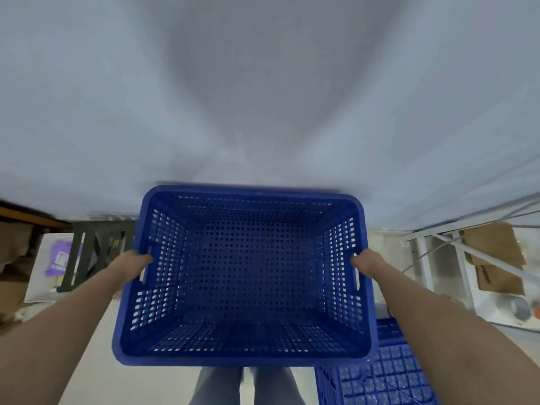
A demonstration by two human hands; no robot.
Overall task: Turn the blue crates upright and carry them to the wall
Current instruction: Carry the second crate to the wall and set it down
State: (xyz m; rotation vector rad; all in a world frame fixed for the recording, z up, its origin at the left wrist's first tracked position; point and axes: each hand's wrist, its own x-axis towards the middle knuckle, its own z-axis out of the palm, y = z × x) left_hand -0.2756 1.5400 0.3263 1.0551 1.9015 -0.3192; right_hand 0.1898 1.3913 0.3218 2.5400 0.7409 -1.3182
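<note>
I hold a blue perforated crate (248, 276) upright in front of me, its open top facing up and nothing inside it. My left hand (133, 266) grips the crate's left handle slot, fingers hidden behind its wall. On the opposite side my right hand (366, 263) grips the right handle slot the same way. The crate's far rim is close to the pale wall (263, 97). A second blue crate (380, 372) lies upside down on the floor at the lower right, its ribbed base facing up.
A dark folded frame (93, 252) and a white board with a purple item (61, 258) lean at the left. White metal racking (455, 258) with cardboard sheets stands at the right. Light floor (96, 346) shows below, with my legs (242, 387) under the crate.
</note>
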